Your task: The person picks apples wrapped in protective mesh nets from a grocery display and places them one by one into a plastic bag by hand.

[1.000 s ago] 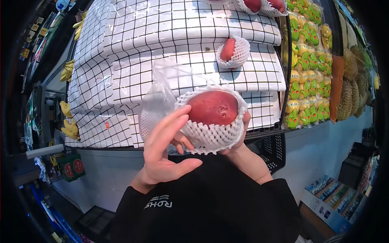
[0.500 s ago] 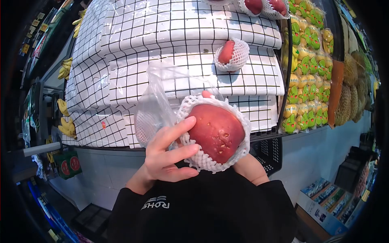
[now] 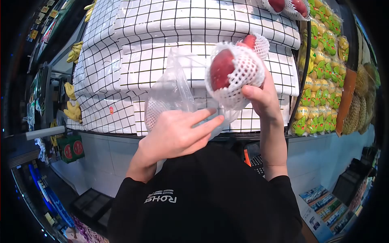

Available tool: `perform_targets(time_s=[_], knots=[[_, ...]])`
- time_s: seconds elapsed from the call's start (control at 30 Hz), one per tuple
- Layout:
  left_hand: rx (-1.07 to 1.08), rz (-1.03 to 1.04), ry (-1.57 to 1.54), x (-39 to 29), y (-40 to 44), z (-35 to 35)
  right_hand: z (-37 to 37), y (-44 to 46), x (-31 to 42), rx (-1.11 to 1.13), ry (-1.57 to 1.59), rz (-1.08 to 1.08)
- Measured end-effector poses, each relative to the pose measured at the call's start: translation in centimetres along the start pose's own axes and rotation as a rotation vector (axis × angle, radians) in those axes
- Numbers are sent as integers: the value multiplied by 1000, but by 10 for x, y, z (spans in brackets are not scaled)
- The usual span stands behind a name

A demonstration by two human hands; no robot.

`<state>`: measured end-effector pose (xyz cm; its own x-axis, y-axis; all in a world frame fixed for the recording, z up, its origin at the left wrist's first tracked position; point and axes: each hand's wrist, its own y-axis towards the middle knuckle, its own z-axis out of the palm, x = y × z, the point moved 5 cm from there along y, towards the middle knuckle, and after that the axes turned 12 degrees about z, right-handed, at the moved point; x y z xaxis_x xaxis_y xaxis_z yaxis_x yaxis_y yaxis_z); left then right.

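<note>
My right hand (image 3: 265, 95) is closed round a large red fruit (image 3: 222, 69) in a white foam net, lifted above the stand with its red side showing. My left hand (image 3: 180, 131) has its fingers stretched to the right, with its thumb hidden. It lies in front of a clear plastic bag (image 3: 178, 83), and the fingers overlap the bag's edge; whether they touch it I cannot tell. Netted foam (image 3: 156, 114) shows inside the bag's left part. Just behind the held fruit, a smaller netted red fruit (image 3: 248, 41) sits on the stand, partly covered.
The tiered stand (image 3: 154, 65) has a white checked cover. More netted red fruits (image 3: 300, 7) lie at its top right. Packs of yellow fruit (image 3: 320, 87) fill the right shelf, bananas (image 3: 73, 111) hang at the left, and a black basket (image 3: 257, 161) sits below.
My right hand has raised the netted fruit up and to the right and tilted it. My left fingers have come off the fruit and now stretch across before the bag. The view has shifted slightly.
</note>
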<state>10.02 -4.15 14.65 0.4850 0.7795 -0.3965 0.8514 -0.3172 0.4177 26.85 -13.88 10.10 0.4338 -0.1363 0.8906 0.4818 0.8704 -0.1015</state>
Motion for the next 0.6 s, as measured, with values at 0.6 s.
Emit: perform_targets(time_s=[0.6], knots=[[-465,316,-158,-34,-18,9,77,22,-72,387,-1117,223]])
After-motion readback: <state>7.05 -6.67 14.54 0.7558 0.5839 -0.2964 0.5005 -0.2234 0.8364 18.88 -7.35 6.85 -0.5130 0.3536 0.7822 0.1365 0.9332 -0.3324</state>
